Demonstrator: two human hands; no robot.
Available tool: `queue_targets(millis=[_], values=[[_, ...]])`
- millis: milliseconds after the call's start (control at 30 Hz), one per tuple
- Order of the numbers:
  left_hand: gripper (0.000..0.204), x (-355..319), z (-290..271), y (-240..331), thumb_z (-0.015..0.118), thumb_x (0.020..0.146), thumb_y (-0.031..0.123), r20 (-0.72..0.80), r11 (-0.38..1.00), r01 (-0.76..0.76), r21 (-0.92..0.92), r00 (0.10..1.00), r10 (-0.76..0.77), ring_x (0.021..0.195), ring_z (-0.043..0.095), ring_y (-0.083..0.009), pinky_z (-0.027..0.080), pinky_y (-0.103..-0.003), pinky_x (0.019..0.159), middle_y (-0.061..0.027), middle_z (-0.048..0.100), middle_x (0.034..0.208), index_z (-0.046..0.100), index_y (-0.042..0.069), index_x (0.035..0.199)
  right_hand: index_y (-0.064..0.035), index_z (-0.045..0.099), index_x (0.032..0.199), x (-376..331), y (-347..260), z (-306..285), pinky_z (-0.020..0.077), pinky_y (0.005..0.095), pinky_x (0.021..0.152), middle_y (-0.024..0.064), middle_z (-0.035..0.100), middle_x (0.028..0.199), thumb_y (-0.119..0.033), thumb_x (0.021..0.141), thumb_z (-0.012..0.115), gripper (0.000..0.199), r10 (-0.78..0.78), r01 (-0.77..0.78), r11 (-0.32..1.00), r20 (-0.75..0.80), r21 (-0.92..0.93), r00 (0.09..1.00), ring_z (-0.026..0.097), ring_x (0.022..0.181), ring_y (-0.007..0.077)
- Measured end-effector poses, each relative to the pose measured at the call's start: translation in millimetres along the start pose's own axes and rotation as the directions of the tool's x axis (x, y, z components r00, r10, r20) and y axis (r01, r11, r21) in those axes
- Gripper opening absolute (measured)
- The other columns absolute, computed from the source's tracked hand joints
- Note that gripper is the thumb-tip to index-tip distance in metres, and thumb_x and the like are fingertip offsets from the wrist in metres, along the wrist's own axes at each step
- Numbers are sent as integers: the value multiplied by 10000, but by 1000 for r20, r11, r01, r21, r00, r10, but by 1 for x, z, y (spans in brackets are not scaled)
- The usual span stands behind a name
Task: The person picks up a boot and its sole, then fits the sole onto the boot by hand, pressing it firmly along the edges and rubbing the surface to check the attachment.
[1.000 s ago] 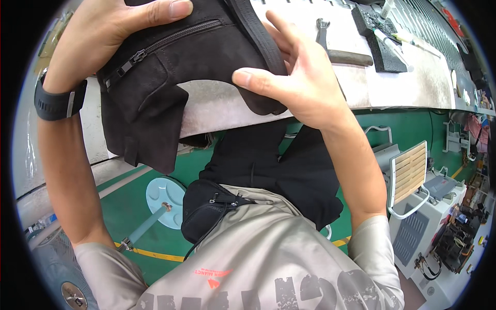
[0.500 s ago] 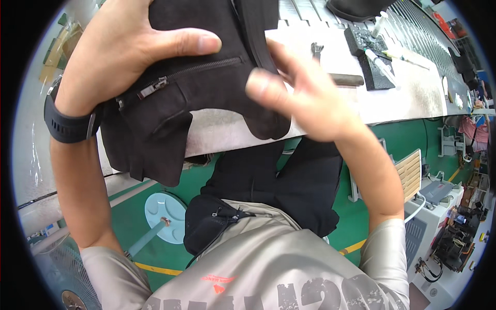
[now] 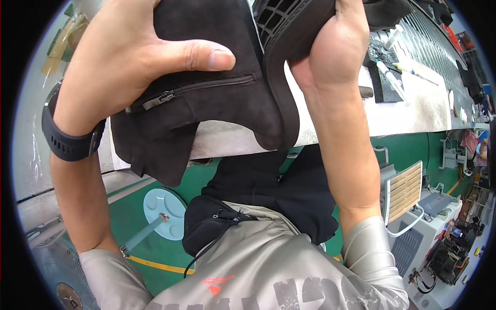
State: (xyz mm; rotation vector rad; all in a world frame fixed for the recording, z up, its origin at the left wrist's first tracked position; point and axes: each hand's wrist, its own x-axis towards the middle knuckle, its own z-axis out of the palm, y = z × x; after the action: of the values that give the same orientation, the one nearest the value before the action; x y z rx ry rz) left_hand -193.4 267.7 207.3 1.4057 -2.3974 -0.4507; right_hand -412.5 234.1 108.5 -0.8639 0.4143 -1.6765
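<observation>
A black suede boot (image 3: 217, 98) with a side zipper fills the upper middle, held close to the camera. My left hand (image 3: 129, 57) grips its shaft, thumb lying across the suede just above the zipper. My right hand (image 3: 336, 46) clasps the boot's black ribbed sole (image 3: 281, 62) near the heel. A black watch sits on my left wrist. The toe end of the boot is cut off by the top edge.
A white worktable (image 3: 413, 111) runs behind the boot, with glue tubes (image 3: 390, 77) and dark pieces on it. Below lie a green floor, a pale blue stool base (image 3: 163, 204), a fan (image 3: 51, 268) at lower left and a slatted chair (image 3: 405, 188) at right.
Both hands have brought the boot up closer to the camera. My right hand moved from the boot's side onto the sole, which has turned into view.
</observation>
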Motion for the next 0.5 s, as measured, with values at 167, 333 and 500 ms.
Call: queue_targets(millis=[167, 333, 500], values=[[779, -5, 1, -8, 1003, 737, 391, -102, 997, -17, 80, 994, 26, 1018, 735, -238, 572, -350, 942, -133, 749, 1094, 684, -67, 1282, -16, 674, 1224, -5, -3, 8, 571, 318, 794, 101, 735, 984, -325, 1126, 481, 377, 93, -95, 994, 27, 61, 995, 706, 854, 191], [779, 0, 1, -3, 1015, 689, 411, -107, 990, -64, 126, 991, 78, 974, 715, -290, 555, -376, 914, -166, 711, 1037, 683, -77, 1198, -3, 689, 1231, -4, -14, 17, 532, 281, 802, 60, 719, 978, -279, 1131, 491, 354, 114, -113, 993, 45, -37, 992, 677, 866, 138], [757, -2, -3, 0, 1018, 673, 421, -91, 996, -45, 80, 995, 52, 925, 705, -315, 552, -402, 868, -169, 720, 949, 704, -64, 1161, 22, 732, 1166, -6, -15, 33, 439, 208, 753, -18, 678, 913, -201, 1120, 579, 274, -3, 43, 891, 89, -452, 996, 565, 811, 36]])
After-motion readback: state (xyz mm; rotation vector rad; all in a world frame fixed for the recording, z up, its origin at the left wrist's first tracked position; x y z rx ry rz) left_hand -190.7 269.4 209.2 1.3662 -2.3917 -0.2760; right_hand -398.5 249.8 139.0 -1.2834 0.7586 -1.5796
